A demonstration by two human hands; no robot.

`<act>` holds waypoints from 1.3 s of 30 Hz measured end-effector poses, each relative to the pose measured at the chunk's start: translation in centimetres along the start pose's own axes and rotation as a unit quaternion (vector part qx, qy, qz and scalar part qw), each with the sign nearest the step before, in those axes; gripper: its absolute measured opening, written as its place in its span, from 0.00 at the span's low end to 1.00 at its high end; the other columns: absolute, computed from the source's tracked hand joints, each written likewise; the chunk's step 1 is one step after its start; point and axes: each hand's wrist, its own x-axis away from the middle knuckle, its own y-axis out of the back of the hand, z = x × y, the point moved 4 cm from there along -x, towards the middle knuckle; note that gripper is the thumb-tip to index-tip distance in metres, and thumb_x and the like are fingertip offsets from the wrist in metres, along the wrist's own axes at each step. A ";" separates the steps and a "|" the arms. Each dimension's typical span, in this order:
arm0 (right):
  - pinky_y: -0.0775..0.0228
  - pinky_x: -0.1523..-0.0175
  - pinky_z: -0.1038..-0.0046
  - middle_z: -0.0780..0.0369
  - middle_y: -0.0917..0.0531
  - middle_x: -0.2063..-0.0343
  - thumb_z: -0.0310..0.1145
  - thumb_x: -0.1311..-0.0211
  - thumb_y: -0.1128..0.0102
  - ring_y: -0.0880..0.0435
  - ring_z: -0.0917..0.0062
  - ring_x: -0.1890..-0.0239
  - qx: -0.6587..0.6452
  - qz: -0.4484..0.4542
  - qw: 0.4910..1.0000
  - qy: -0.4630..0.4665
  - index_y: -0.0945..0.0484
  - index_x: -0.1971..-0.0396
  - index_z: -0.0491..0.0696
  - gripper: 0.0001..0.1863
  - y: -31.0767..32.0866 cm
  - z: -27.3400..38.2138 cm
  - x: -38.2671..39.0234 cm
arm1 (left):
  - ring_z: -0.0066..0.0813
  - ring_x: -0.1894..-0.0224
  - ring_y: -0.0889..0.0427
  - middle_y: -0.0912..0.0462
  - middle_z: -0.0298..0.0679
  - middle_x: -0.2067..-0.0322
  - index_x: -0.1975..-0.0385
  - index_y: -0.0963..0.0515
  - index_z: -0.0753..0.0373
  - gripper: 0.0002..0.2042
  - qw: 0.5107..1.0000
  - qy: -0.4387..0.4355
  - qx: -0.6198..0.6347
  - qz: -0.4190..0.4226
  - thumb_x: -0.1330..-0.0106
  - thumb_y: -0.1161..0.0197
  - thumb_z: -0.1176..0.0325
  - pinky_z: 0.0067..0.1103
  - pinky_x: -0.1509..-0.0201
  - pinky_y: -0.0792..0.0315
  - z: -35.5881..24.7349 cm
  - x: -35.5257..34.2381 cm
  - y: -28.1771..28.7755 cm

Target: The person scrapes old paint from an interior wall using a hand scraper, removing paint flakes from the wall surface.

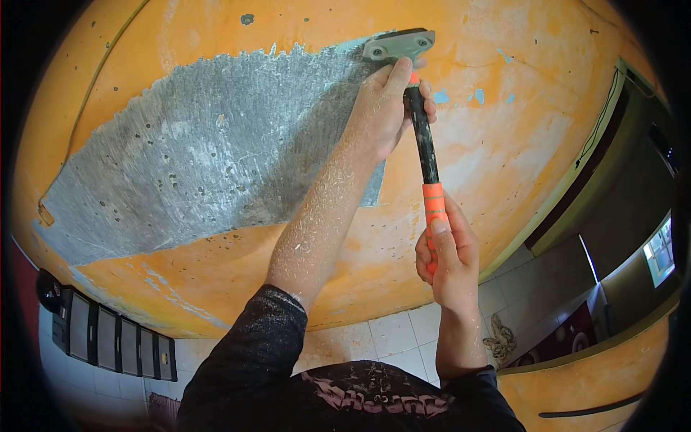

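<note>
A long-handled wall scraper (423, 137) with a black shaft and an orange grip is held against the wall. Its wide metal head (398, 47) lies at the upper edge of the scraped grey patch (209, 158), where orange paint begins. My left hand (389, 101) is closed round the shaft just below the head, thumb up on the neck. Lower down, my right hand (452, 259) wraps the orange grip, thumb along its front. Pale paint flakes cover my left forearm and the cuff of my black sleeve.
Orange painted wall (497, 158) with pale blue chips surrounds the patch. A cable (93, 93) hangs at the left, ending in a small fitting. A dark unit with several panels (115, 338) stands lower left. At the right are a doorway and a crumpled cloth (500, 340) on the tiled floor (392, 335).
</note>
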 end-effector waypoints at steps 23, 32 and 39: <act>0.49 0.83 0.84 0.72 0.35 0.88 0.37 0.22 0.54 0.41 0.91 0.88 0.038 0.000 0.999 -0.009 0.38 0.32 0.43 0.25 -0.2 -1.1 1.0 | 0.30 0.73 0.23 0.24 0.38 0.70 0.50 0.30 0.67 0.20 1.000 0.018 0.010 0.009 0.22 0.51 0.53 0.28 0.66 0.25 1.2 1.1 1.9; 0.47 0.82 0.84 0.71 0.34 0.86 0.37 0.22 0.56 0.39 0.90 0.87 -0.007 0.009 1.000 -0.016 0.42 0.30 0.44 0.26 -0.9 -1.1 -0.1 | 0.29 0.73 0.22 0.24 0.38 0.70 0.50 0.30 0.69 0.20 1.000 0.008 -0.007 0.003 0.22 0.50 0.54 0.27 0.66 0.26 0.6 0.6 1.5; 0.42 0.82 0.82 0.69 0.33 0.85 0.38 0.21 0.56 0.35 0.87 0.87 -0.033 0.067 0.985 -0.153 0.44 0.28 0.48 0.27 2.0 -15.1 7.0 | 0.30 0.78 0.23 0.25 0.37 0.75 0.67 0.32 0.60 0.17 0.987 0.131 -0.036 -0.082 0.24 0.46 0.52 0.27 0.72 0.25 11.6 12.7 9.1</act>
